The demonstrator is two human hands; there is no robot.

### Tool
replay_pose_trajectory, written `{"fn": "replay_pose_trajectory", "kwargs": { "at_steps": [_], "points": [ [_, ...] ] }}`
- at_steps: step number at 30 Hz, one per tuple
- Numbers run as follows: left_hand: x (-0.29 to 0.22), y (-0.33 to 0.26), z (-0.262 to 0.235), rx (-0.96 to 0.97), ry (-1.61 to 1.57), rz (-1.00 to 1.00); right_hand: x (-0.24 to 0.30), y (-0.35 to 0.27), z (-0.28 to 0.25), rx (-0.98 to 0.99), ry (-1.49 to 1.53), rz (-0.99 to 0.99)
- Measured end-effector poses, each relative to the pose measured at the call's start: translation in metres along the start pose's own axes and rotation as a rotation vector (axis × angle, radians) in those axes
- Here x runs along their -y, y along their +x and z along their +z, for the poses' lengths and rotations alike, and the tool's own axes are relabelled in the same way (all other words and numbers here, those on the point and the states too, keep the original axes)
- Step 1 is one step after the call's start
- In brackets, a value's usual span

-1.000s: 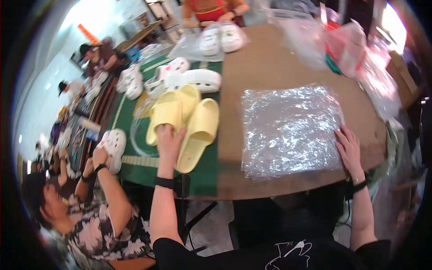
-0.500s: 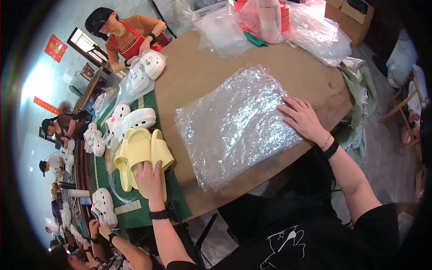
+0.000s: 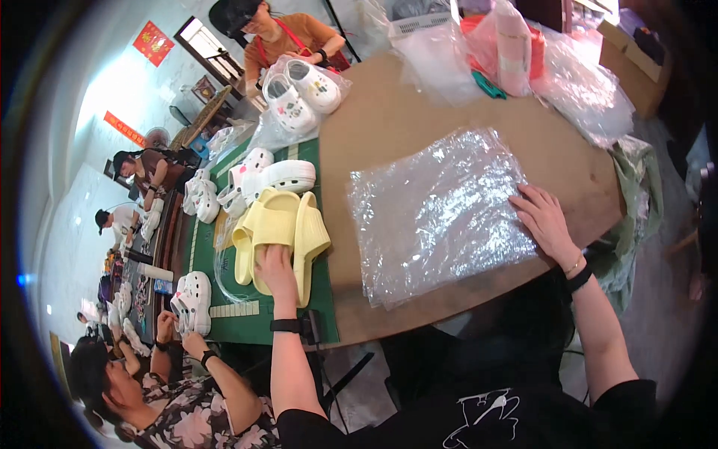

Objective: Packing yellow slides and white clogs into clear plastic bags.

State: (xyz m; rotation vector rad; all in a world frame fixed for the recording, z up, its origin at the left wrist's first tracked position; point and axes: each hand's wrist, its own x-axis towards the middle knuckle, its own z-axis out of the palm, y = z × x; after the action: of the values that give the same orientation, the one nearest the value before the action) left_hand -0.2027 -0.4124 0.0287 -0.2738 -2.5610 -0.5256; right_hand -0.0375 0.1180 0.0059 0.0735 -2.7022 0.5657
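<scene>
My left hand [image 3: 277,271] is on the yellow slide sandals [image 3: 310,241], with its fingertips tucked at the strap of the middle one and partly hidden by it. These sandals lie close together on the green mat. Flat on the brown table rests a stack of clear plastic bags [image 3: 441,217], crinkled and shiny. On the right edge of that stack lies my right hand [image 3: 544,223], fingers spread and holding nothing. White clogs [image 3: 273,177] with small charms stand just beyond the sandals, on the same mat.
Across the table a person holds white clogs [image 3: 295,105] in a clear bag. At the left another person handles a white clog [image 3: 193,303]. Plastic wrap, a roll [image 3: 514,49] and a green tool [image 3: 488,84] lie at the far edge. The brown table [image 3: 374,112] curves rightward.
The whole view has swung left, so the scene sits further right. My hands keep their places on the sandals and the bags. The far person's bagged clogs have tilted, showing their tops.
</scene>
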Motion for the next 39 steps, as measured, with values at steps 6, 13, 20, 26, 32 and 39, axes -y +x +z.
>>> {"fn": "replay_pose_trajectory", "kwargs": {
  "at_steps": [6,13,20,26,32,39],
  "points": [
    [0.004,-0.017,-0.007,0.011,-0.061,-0.052,-0.008,0.002,-0.015,0.017,0.442,0.137],
    [0.002,-0.048,0.001,0.067,0.131,-0.034,0.014,0.006,-0.034,-0.092,0.435,0.129],
    [-0.024,-0.035,-0.033,-0.015,-0.218,-0.314,0.128,0.030,-0.043,0.211,0.591,-0.156],
    [-0.155,-0.049,-0.077,0.019,-0.645,-0.332,0.187,0.047,0.000,0.287,0.926,-0.148],
    [-0.232,-0.102,-0.028,0.473,-0.877,-0.328,0.175,0.043,0.018,-0.071,1.190,0.308],
    [-0.216,-0.131,0.027,0.462,-0.445,0.256,0.075,0.036,0.004,-0.108,0.346,0.384]
  ]
}}
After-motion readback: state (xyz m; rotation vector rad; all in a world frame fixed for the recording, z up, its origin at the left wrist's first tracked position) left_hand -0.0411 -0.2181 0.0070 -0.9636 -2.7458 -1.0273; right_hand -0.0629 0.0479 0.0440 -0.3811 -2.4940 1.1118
